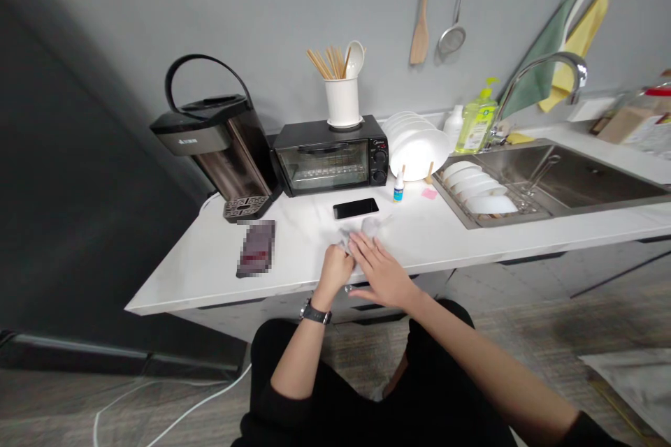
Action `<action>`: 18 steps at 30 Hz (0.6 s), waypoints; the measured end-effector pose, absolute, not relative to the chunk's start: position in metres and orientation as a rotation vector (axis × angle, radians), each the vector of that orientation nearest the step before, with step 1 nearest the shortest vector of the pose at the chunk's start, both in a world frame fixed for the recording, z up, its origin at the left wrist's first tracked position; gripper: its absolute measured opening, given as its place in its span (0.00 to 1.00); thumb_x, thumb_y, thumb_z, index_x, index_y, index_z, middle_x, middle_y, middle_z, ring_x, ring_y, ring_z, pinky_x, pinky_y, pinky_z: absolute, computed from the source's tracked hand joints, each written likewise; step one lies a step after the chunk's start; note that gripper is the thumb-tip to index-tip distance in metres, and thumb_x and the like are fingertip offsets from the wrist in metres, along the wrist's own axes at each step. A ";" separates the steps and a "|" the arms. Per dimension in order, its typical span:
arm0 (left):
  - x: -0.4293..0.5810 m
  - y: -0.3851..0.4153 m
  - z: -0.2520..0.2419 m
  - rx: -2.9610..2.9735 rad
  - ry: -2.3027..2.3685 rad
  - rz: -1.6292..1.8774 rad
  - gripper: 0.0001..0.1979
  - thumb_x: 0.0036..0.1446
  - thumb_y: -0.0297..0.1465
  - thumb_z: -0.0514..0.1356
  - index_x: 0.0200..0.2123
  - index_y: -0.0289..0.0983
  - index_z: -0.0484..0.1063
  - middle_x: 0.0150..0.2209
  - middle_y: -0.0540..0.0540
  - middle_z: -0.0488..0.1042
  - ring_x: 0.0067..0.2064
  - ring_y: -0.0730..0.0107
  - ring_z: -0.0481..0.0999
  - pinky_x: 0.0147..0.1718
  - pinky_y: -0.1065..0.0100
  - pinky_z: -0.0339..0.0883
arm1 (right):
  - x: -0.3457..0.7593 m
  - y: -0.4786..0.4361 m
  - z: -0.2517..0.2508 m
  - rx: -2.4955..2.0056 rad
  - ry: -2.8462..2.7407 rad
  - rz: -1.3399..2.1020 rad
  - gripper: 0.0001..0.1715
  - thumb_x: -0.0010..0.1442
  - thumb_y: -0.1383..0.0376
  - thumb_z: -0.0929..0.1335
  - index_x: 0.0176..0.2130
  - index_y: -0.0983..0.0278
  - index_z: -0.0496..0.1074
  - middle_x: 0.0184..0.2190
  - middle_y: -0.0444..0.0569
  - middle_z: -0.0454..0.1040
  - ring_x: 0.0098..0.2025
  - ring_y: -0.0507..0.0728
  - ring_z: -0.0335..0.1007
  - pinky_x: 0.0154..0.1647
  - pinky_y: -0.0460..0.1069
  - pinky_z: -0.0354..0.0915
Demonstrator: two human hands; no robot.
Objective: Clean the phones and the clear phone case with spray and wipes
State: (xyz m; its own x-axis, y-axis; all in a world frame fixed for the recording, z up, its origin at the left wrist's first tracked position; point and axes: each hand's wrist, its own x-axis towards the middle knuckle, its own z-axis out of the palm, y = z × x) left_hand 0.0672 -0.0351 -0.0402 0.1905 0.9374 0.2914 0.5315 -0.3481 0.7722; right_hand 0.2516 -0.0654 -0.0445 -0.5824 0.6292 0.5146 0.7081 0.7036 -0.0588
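Note:
At the counter's front edge, my left hand (338,267) is closed, with a bunched grey cloth (373,225) coming out by its fingers. My right hand (385,274) lies beside it, fingers stretched out over the near part of that cloth, thumb apart. Part of the cloth is hidden under the hands. Just beyond it a black smartphone (356,208) lies flat with a dark screen. A small white bottle with a blue label (398,188) stands upright to the phone's right. A pink piece (429,193) lies near the bottle.
A toaster oven (330,160) carries a white utensil holder (342,101). To its left stands a water dispenser (220,147), with a pixelated item (256,248) in front. Plates (419,154) stand right of the oven, beside the sink (587,174) and green soap bottle (477,122).

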 end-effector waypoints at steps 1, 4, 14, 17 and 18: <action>0.067 -0.034 -0.041 1.955 1.366 1.050 0.14 0.64 0.33 0.57 0.33 0.33 0.79 0.28 0.45 0.80 0.30 0.65 0.77 0.34 0.69 0.68 | 0.252 -0.066 -0.045 -1.020 -2.422 -0.219 0.57 0.70 0.37 0.58 0.77 0.70 0.35 0.77 0.63 0.44 0.79 0.69 0.36 0.75 0.69 0.45; 0.067 -0.033 -0.043 1.951 1.278 1.057 0.15 0.66 0.36 0.56 0.37 0.35 0.81 0.31 0.47 0.81 0.33 0.65 0.77 0.36 0.70 0.68 | 0.252 -0.066 -0.043 -1.283 -2.214 -0.240 0.55 0.72 0.40 0.56 0.77 0.71 0.30 0.77 0.65 0.44 0.79 0.70 0.37 0.74 0.72 0.45; 0.065 -0.032 -0.046 1.970 1.237 1.042 0.16 0.67 0.37 0.57 0.31 0.35 0.80 0.30 0.47 0.81 0.34 0.64 0.79 0.37 0.70 0.70 | 0.256 -0.065 -0.040 -1.318 -2.139 -0.217 0.51 0.73 0.43 0.59 0.77 0.70 0.39 0.75 0.66 0.50 0.78 0.72 0.40 0.74 0.72 0.46; 0.064 -0.031 -0.046 1.980 1.301 1.041 0.18 0.66 0.34 0.57 0.24 0.35 0.76 0.22 0.48 0.76 0.27 0.68 0.74 0.31 0.71 0.66 | 0.258 -0.064 -0.042 -1.067 -2.370 -0.189 0.56 0.70 0.39 0.60 0.77 0.70 0.39 0.77 0.64 0.46 0.79 0.71 0.35 0.74 0.69 0.48; 0.064 -0.031 -0.046 1.976 1.319 1.042 0.18 0.65 0.32 0.57 0.23 0.34 0.75 0.21 0.48 0.75 0.26 0.68 0.73 0.30 0.71 0.65 | 0.259 -0.063 -0.042 -0.978 -2.450 -0.188 0.55 0.70 0.38 0.60 0.77 0.68 0.39 0.77 0.61 0.45 0.79 0.69 0.35 0.75 0.68 0.48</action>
